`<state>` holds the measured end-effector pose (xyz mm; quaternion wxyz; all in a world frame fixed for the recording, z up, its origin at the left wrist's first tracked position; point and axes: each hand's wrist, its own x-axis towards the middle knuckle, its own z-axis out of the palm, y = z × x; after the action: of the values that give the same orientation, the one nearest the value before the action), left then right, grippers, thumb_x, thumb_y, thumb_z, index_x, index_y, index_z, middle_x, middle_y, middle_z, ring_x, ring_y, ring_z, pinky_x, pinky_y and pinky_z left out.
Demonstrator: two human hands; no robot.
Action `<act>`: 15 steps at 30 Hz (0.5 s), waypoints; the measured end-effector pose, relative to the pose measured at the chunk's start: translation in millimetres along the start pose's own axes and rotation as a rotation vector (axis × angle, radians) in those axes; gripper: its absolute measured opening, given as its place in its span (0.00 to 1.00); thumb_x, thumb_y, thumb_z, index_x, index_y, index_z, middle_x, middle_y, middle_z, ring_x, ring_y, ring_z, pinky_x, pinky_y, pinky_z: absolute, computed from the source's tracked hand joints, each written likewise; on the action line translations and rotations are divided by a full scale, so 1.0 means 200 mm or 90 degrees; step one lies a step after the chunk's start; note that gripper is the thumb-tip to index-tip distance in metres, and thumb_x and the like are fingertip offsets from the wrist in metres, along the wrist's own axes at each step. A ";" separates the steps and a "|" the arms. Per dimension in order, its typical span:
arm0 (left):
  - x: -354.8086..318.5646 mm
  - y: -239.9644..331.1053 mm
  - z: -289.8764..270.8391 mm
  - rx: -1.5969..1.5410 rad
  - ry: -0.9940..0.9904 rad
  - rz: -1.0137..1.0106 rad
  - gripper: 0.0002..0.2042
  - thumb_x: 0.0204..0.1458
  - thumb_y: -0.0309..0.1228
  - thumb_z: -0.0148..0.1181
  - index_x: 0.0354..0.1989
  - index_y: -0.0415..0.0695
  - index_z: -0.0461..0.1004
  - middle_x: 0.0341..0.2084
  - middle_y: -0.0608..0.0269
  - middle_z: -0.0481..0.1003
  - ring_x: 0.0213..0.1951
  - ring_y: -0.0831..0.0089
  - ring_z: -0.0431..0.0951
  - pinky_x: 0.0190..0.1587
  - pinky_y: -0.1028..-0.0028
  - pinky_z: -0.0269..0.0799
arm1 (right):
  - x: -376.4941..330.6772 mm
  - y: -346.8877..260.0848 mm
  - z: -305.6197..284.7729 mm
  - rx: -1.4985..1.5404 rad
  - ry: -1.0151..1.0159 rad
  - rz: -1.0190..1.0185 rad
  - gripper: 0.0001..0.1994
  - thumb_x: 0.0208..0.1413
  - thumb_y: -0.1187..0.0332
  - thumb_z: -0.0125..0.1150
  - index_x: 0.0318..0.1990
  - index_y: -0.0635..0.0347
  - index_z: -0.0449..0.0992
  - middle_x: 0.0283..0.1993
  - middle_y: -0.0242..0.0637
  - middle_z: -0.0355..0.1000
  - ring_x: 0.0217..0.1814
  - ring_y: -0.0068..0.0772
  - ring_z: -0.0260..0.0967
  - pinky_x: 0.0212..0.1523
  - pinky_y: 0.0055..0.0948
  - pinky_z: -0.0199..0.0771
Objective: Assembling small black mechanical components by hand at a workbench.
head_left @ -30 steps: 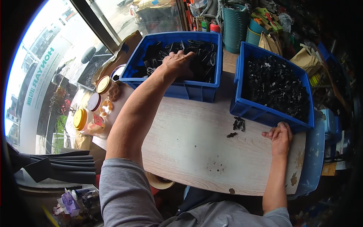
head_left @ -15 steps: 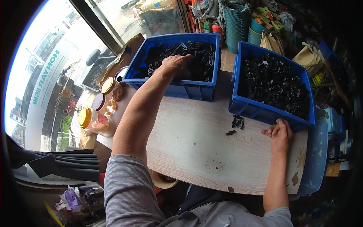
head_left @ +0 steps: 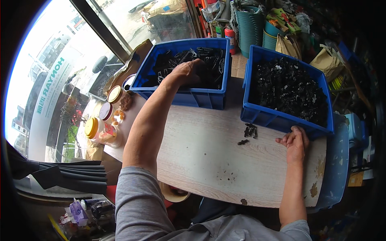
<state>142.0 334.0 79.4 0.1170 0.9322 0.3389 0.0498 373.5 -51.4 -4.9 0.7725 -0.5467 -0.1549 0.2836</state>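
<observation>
My left hand (head_left: pixel 187 73) reaches into the left blue plastic bin (head_left: pixel 189 98), among a heap of black plastic parts (head_left: pixel 209 60). Its fingers point down into the heap and are mostly hidden, so what they hold does not show. My right hand (head_left: pixel 295 143) rests on the tabletop against the near wall of the right blue bin (head_left: pixel 277 118). Its fingers are loosely bent and a little apart, with nothing visible in them. Small black plastic pieces (head_left: pixel 289 88) fill that bin. A few loose black pieces (head_left: pixel 250 131) lie on the table in front of it.
The wood-grain table (head_left: pixel 201 160) has a chipped near edge. Lidded jars (head_left: pixel 100 130) stand along its left side by the window. A translucent blue tub (head_left: pixel 335 168) is at the right edge. Stacked green baskets (head_left: pixel 248 30) and a red fire extinguisher (head_left: pixel 230 38) stand behind.
My left hand has shifted slightly nearer and to the left within the left bin. My right hand stays by the right bin. The whole view has moved slightly.
</observation>
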 end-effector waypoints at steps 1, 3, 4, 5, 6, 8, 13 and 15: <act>-0.01 0.02 0.00 -0.105 -0.041 -0.008 0.39 0.35 0.34 0.68 0.64 0.58 0.65 0.54 0.49 0.73 0.57 0.53 0.72 0.59 0.62 0.68 | 0.00 0.00 -0.01 -0.001 0.003 -0.001 0.10 0.60 0.64 0.55 0.38 0.64 0.72 0.17 0.29 0.58 0.23 0.24 0.64 0.28 0.44 0.82; -0.01 0.02 -0.01 -0.207 -0.081 -0.017 0.43 0.35 0.35 0.68 0.67 0.57 0.62 0.60 0.50 0.69 0.61 0.55 0.69 0.62 0.64 0.65 | 0.01 0.00 -0.01 -0.008 0.005 0.003 0.11 0.61 0.64 0.54 0.38 0.64 0.72 0.17 0.29 0.58 0.23 0.24 0.64 0.28 0.44 0.83; -0.01 0.01 -0.03 -0.185 -0.105 -0.033 0.43 0.36 0.38 0.69 0.68 0.57 0.59 0.62 0.49 0.66 0.63 0.56 0.68 0.62 0.65 0.65 | 0.01 0.00 -0.01 -0.006 0.004 0.003 0.11 0.61 0.64 0.54 0.38 0.64 0.72 0.17 0.29 0.58 0.23 0.24 0.64 0.28 0.44 0.83; -0.02 0.00 -0.04 -0.163 -0.130 -0.049 0.45 0.37 0.41 0.70 0.69 0.57 0.57 0.65 0.48 0.63 0.64 0.57 0.66 0.62 0.65 0.65 | 0.01 0.02 -0.01 -0.003 -0.007 -0.001 0.11 0.61 0.64 0.54 0.39 0.64 0.72 0.17 0.29 0.58 0.23 0.24 0.64 0.28 0.44 0.82; -0.02 0.02 -0.04 -0.164 -0.133 -0.047 0.45 0.37 0.41 0.70 0.69 0.57 0.57 0.65 0.48 0.63 0.64 0.57 0.66 0.62 0.65 0.65 | 0.01 0.02 -0.02 -0.005 -0.013 -0.004 0.11 0.61 0.64 0.54 0.39 0.64 0.72 0.17 0.29 0.57 0.23 0.24 0.64 0.28 0.44 0.82; -0.03 0.05 -0.04 -0.161 -0.118 0.031 0.47 0.37 0.48 0.72 0.69 0.58 0.56 0.64 0.47 0.63 0.65 0.56 0.65 0.63 0.64 0.65 | 0.01 0.01 -0.01 -0.001 -0.001 -0.003 0.11 0.60 0.64 0.55 0.39 0.64 0.73 0.17 0.29 0.58 0.23 0.24 0.63 0.28 0.43 0.82; -0.02 0.16 -0.02 -0.025 -0.123 0.017 0.42 0.38 0.50 0.72 0.65 0.56 0.62 0.56 0.50 0.67 0.60 0.53 0.67 0.62 0.58 0.65 | 0.01 -0.01 0.00 -0.004 0.006 0.002 0.10 0.59 0.65 0.56 0.39 0.65 0.73 0.16 0.29 0.57 0.22 0.24 0.63 0.28 0.43 0.81; -0.01 0.10 -0.01 -0.001 -0.097 0.064 0.40 0.37 0.48 0.73 0.63 0.54 0.65 0.52 0.48 0.71 0.56 0.51 0.71 0.58 0.58 0.68 | 0.00 -0.01 0.02 -0.007 0.013 0.012 0.10 0.59 0.65 0.56 0.38 0.64 0.73 0.16 0.29 0.57 0.22 0.24 0.63 0.28 0.43 0.81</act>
<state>153.0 317.6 86.7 0.1405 0.9490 0.2819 -0.0156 372.9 -49.3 -0.9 0.7682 -0.5551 -0.1434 0.2849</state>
